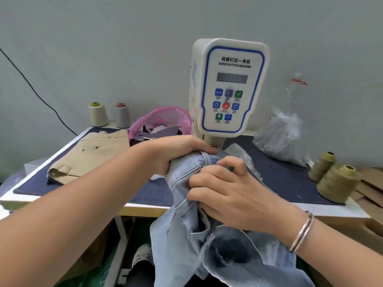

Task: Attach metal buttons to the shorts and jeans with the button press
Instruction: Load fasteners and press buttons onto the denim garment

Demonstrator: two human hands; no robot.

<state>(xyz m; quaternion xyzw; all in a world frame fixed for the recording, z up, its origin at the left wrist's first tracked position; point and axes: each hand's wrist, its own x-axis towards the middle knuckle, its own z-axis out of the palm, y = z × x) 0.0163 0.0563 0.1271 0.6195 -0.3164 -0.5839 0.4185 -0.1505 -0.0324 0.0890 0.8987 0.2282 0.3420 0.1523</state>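
jeans: soft, limp, probably heavy | both your left hand and right hand grip waistband | hold near button press

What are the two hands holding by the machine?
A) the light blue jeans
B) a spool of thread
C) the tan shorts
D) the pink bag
A: the left hand and right hand both grip the light blue jeans below the button press; the tan shorts lie untouched.
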